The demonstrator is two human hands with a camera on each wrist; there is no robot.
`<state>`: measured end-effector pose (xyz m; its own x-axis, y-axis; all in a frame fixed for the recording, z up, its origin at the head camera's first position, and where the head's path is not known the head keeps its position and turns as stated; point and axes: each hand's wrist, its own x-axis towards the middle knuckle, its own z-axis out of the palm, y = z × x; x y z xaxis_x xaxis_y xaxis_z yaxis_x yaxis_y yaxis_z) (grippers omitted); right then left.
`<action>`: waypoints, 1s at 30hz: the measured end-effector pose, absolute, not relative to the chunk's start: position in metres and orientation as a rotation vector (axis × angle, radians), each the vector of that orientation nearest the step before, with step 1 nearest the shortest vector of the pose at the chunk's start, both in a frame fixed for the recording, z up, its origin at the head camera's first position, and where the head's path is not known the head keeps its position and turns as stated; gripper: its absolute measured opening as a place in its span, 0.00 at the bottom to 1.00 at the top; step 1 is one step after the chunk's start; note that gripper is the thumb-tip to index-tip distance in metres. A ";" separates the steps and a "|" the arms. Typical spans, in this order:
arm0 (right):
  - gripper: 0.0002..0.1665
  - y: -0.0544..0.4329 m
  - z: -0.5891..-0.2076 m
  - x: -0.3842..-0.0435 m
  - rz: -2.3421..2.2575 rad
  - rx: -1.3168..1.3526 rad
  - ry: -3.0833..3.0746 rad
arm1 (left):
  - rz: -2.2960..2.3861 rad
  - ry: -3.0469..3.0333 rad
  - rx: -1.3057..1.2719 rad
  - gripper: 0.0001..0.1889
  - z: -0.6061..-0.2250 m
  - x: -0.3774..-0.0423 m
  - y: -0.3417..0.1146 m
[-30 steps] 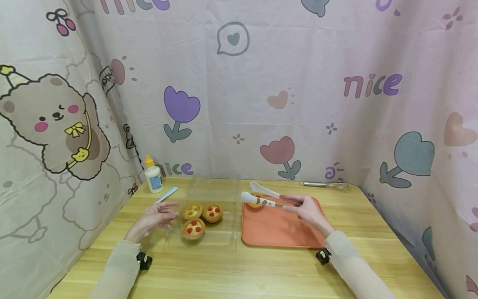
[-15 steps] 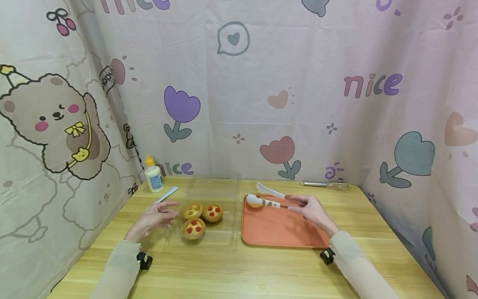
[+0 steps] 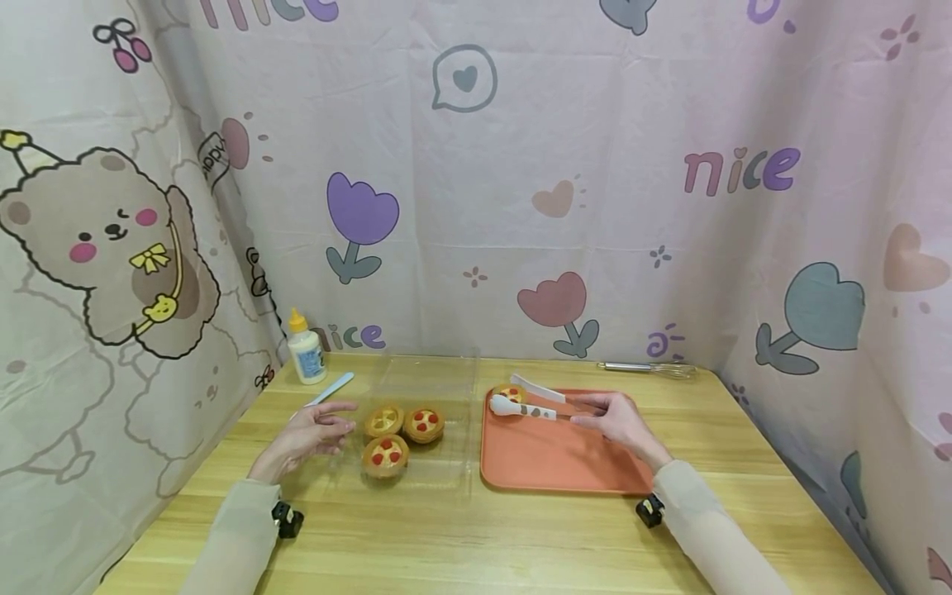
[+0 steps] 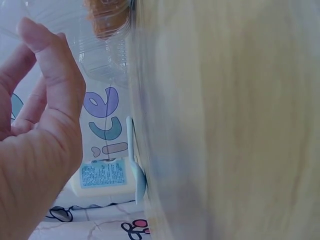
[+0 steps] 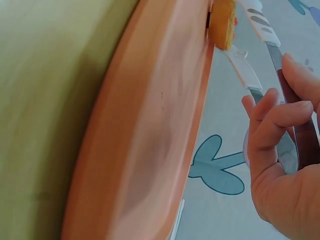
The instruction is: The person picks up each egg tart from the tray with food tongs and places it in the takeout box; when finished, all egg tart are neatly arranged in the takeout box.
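Note:
My right hand (image 3: 623,423) grips a pair of tongs (image 3: 537,412) with white spotted tips and metal arms. Their tips stand apart near a small tart (image 3: 509,392) at the far left corner of the orange tray (image 3: 554,463). In the right wrist view, the tart (image 5: 221,25) sits on the tray and the tong tips lie beyond it; I cannot tell whether they touch it. My left hand (image 3: 307,435) has relaxed, slightly bent fingers and holds nothing. It hovers at the left side of a clear plastic box (image 3: 449,478) holding three tarts (image 3: 385,456); contact is unclear.
The box's clear lid (image 3: 427,373) stands raised at the back. A white bottle with a yellow cap (image 3: 307,351) and a pale blue spatula-like utensil (image 3: 335,385) are at the left rear. A whisk (image 3: 647,368) lies along the back edge, near the curtain (image 3: 461,207).
My right hand has shifted slightly right with the tongs, and their tips have come lower beside the tart on the tray. The left hand and the box have stayed put.

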<state>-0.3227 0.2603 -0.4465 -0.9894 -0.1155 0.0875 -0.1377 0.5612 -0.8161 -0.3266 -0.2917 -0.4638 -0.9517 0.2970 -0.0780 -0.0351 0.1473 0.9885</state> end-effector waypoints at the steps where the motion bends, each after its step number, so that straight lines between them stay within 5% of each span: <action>1: 0.28 0.260 -0.447 -0.323 1.426 0.235 -2.758 | 1.881 2.172 0.254 0.34 -0.464 -0.326 -0.292; 30: 0.25 0.257 -0.445 -0.319 1.320 0.272 -2.732 | 1.903 2.134 0.246 0.34 -0.463 -0.326 -0.291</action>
